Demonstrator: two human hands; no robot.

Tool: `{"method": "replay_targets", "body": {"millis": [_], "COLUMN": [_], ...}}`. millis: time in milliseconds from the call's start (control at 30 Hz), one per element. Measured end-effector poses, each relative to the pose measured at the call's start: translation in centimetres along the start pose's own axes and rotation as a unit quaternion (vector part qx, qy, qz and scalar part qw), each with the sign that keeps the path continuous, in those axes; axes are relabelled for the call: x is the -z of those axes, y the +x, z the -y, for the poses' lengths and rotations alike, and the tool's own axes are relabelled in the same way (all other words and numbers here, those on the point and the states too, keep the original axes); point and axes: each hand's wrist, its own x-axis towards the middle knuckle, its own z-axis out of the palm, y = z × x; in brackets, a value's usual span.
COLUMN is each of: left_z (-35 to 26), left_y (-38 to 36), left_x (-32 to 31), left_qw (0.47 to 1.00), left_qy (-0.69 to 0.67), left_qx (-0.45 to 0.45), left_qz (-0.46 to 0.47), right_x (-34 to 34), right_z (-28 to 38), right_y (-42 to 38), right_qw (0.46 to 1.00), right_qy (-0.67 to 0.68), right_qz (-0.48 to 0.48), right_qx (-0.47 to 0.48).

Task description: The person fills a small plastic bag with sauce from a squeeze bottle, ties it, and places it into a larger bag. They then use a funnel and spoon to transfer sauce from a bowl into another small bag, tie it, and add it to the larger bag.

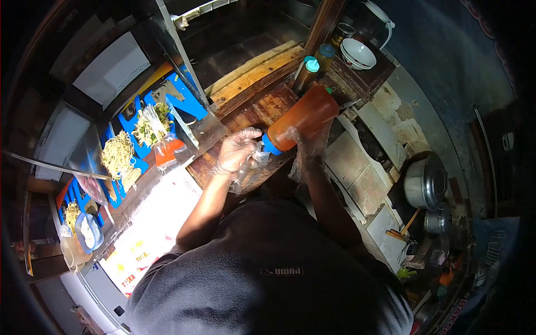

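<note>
aslant, orange bottle [307,116], right grip [306,146] clasping it, left grip [239,149] beside cap [271,145], hold unclear

Below the fingers [250,134] lies a worn, reddish-brown wooden counter [265,111]. Ahead of them run pale wooden planks [257,72], and farther ahead to the right stands a brown post [322,25]. Left of the fingers, a metal frame [184,56] edges a blue shelf [190,103] with large lettering. Behind them on the left, harsh light whitens a panel [167,218] printed "TIGER". Right of the fingers are beige tiles [349,162], perhaps floor or ledge. The far right is deep in shadow.
</note>
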Motion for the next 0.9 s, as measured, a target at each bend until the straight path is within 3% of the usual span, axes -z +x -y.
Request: {"method": "replay_targets", "body": {"millis": [100,267,333,367,467,667,767,900], "left_z": [-0.1,-2.0,-1.9,-1.7,-1.8,-1.2,-2.7,-2.6], "left_y": [0.3,-0.3,-0.2,-0.3,-0.5,0.0,-0.5,-0.2], "left_x": [-0.2,-1.4,-0.9,-0.9,-2.1,-1.9,-3.0,-2.5], "left_qw": [1.000,0.999,0.996,0.996,0.982,0.946,0.919,0.881], "left_qy": [0.017,0.034,0.019,0.019,0.175,0.280,0.357,0.437], "left_qx": [-0.010,0.015,-0.038,-0.039,-0.060,-0.163,-0.154,-0.172], "left_qz": [-0.005,-0.013,0.081,0.080,0.033,-0.022,-0.072,-0.057], "right_x": [-0.2,0.1,-0.3,-0.5,-0.5,-1.2,-1.1,-1.0], "right_z": [0.2,-1.0,-0.4,-0.2,-0.5,0.3,0.5,0.3], "right_y": [-0.2,0.5,0.5,0.6,1.0,1.0,1.5,1.7], "right_qw": [0.999,0.999,0.999,0.999,0.998,0.999,0.998,0.996], "right_qy": [-0.022,-0.051,-0.032,-0.013,-0.029,0.000,-0.014,0.013], "right_qz": [0.013,-0.007,-0.007,-0.007,-0.011,-0.010,-0.003,-0.001], "right_qx": [-0.025,0.017,0.024,0.030,0.048,0.052,0.066,0.092]}}
